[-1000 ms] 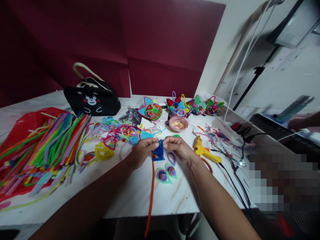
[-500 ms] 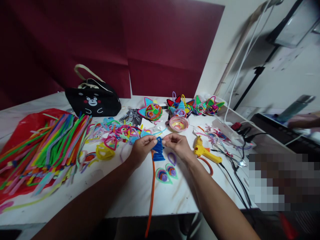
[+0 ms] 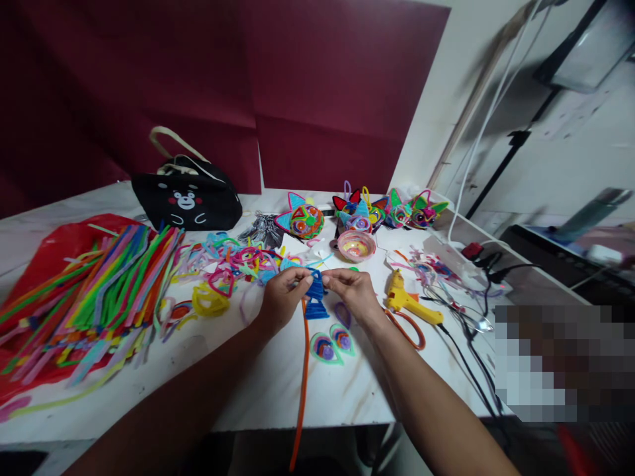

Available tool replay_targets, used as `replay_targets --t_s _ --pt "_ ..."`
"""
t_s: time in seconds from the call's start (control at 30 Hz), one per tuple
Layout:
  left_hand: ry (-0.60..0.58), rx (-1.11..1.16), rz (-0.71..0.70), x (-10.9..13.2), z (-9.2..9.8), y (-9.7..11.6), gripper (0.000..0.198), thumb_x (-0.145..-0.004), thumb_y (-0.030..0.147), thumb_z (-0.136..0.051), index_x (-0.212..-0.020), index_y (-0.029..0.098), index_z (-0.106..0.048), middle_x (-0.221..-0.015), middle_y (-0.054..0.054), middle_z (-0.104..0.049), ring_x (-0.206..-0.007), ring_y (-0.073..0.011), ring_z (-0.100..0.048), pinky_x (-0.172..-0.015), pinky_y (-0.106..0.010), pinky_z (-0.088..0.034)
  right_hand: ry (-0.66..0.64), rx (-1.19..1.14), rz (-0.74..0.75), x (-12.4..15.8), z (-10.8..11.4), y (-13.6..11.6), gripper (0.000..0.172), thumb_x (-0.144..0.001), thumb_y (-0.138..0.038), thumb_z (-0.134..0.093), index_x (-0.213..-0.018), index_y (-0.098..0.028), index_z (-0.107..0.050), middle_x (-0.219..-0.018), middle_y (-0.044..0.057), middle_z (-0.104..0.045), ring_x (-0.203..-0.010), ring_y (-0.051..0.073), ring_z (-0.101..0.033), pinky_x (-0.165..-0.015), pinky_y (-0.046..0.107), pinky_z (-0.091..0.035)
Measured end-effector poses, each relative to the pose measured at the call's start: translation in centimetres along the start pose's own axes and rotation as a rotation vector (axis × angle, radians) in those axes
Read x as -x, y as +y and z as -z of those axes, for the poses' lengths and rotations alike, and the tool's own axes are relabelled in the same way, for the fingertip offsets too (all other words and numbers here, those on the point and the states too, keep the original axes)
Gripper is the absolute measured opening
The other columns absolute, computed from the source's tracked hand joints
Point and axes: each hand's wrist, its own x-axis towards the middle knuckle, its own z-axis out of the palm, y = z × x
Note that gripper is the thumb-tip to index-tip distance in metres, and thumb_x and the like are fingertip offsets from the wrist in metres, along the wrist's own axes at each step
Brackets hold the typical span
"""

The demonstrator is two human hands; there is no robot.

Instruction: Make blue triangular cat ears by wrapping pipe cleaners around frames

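Observation:
My left hand (image 3: 282,295) and my right hand (image 3: 350,291) meet over the white table (image 3: 258,383). Both pinch a small blue triangle (image 3: 315,297) of folded pipe cleaner between their fingertips. An orange pipe cleaner (image 3: 301,383) hangs from the triangle's left side and runs down past the table's front edge. Just below my hands lie two teardrop pieces (image 3: 333,342) in green, pink and purple, and a purple loop (image 3: 341,313).
A big heap of coloured pipe cleaners (image 3: 94,297) lies on red plastic at the left. Bent loops (image 3: 233,261), finished cat-face balls (image 3: 303,220), a small bowl (image 3: 355,246), a yellow glue gun (image 3: 409,303), cables (image 3: 466,317) and a black bear bag (image 3: 188,195) fill the back.
My hands have turned the blue triangle, so it now stands narrower and more upright between the fingertips. The view has shifted slightly; the orange pipe cleaner still hangs down.

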Motion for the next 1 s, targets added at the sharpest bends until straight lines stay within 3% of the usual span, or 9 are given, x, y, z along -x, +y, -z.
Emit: replay_targets --t_s 0.23,0.43,1.0 --pt "0.014 -0.019 -0.038 0.0 0.1 -0.3 0.023 -0.072 0.035 -0.063 -0.086 0.017 -0.065 -0.082 -0.003 -0.063 -0.07 -0.017 -0.062 -0.057 -0.027 -0.056 0.002 0.004 0.021 0.3 -0.5 -0.3 0.021 -0.065 -0.032 -0.072 -0.081 -0.017 -0.075 -0.076 0.004 -0.071 -0.067 0.015 -0.06 -0.067 0.029 -0.046" --pt "0.029 -0.063 -0.056 0.1 0.0 -0.2 0.019 -0.072 0.035 -0.063 -0.082 0.018 -0.066 -0.077 -0.002 -0.063 -0.068 -0.0167 -0.061 -0.056 -0.025 -0.055 0.021 -0.023 0.014 0.4 -0.8 0.3 0.025 -0.059 -0.032 -0.077 -0.079 -0.017 -0.074 -0.074 0.004 -0.069 -0.063 0.015 -0.058 -0.064 0.03 -0.047" --pt "0.027 -0.074 -0.037 0.1 0.1 0.0 0.02 -0.073 0.036 -0.063 -0.083 0.019 -0.066 -0.079 -0.002 -0.064 -0.067 -0.0163 -0.061 -0.056 -0.025 -0.054 0.077 0.177 0.184 0.7 -1.3 0.2 0.011 -0.069 -0.025 -0.067 -0.074 -0.018 -0.073 -0.067 0.002 -0.06 -0.062 0.013 -0.051 -0.06 0.027 -0.04"
